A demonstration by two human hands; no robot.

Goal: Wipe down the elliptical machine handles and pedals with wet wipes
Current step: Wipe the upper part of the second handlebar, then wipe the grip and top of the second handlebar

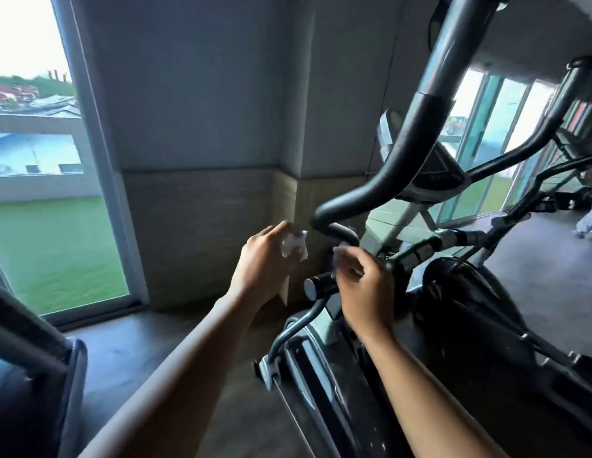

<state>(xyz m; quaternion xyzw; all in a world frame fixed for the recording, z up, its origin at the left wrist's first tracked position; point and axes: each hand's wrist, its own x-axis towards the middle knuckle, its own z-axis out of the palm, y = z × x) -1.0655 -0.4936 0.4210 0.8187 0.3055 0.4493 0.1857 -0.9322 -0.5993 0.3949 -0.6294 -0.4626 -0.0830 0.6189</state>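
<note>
The elliptical machine fills the right half of the view. Its long black left handle [420,133] curves down from the top to a bend near the middle. A short fixed handle [342,231] sits just below that bend. My left hand [265,262] holds a crumpled white wet wipe [294,246] to the left of the short handle, apart from it. My right hand [364,289] is raised just under that handle with its fingers curled, and something small and white shows at the fingertips. The pedal rail [321,365] runs down below my hands.
A second black handle [549,117] rises at the far right. The console [433,170] sits behind the left handle. A tall window [40,193] lies to the left, a grey wall corner straight ahead. Dark equipment [33,375] stands at the lower left, and a person's legs [590,219] show far right.
</note>
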